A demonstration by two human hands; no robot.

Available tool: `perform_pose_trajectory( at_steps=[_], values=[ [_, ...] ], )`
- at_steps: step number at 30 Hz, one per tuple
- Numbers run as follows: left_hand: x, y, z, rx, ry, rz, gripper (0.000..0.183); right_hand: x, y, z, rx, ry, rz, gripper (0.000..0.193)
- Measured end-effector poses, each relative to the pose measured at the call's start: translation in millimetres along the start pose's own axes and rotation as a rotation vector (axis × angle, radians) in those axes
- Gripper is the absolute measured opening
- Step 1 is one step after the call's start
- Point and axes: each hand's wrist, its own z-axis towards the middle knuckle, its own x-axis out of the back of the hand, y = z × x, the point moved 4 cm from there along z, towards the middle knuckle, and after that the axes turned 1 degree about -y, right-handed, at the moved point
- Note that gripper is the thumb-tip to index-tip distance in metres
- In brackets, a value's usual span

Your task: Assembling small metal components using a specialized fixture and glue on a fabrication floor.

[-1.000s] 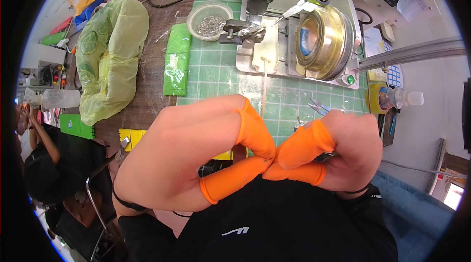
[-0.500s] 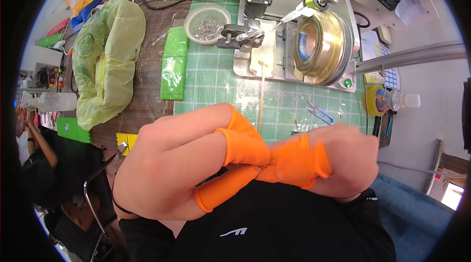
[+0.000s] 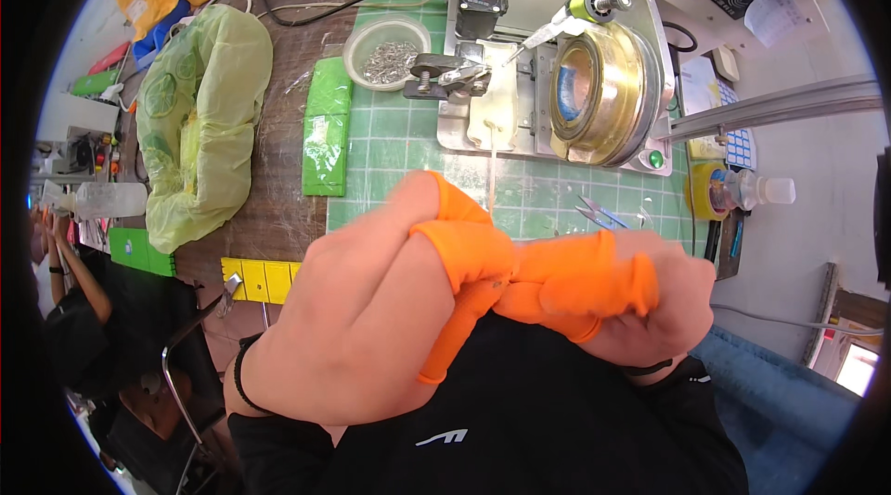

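Observation:
Orange finger cots cover the thumb and fingertips of my left hand [image 3: 371, 295] and my right hand [image 3: 640, 295]. Their tips meet in a pinch in front of my chest, just past the table's near edge. A tiny dark spot shows where they touch; what they hold is too small and covered to make out. A thin pale cord [image 3: 492, 175] runs from a cream pad [image 3: 494, 105] on the machine towards my left fingertips and disappears behind them. A metal clamp [image 3: 450, 73] stands at the pad's left, and a pointed nozzle [image 3: 548, 36] reaches over it.
Right of the pad sits a large tape roll [image 3: 603, 96]. Blue thread snips [image 3: 601, 213] lie beyond my right hand. At left are a bowl of small metal pieces [image 3: 388, 54], a green block [image 3: 327, 128] and a bag-lined container [image 3: 200, 124]. Another person's arm [image 3: 83, 277] shows far left.
Both hands stay pinched together, their meeting point slightly higher and nearer the table. My left wrist has turned, uncovering more of the yellow strip. The right fingers are blurred by motion.

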Motion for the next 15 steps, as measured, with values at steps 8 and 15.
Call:
perform_pose_trajectory(
  at_steps=[8,15],
  values=[
    [3.9,-5.4,0.7,-0.067,0.097,0.14,0.025,-5.7,15.0,11.0,-0.031,0.161,0.121,0.028],
    [4.0,-8.4,5.0,-0.09,0.103,0.134,0.025,-7.1,19.1,14.6,0.037,0.18,0.071,0.023]
  ],
)
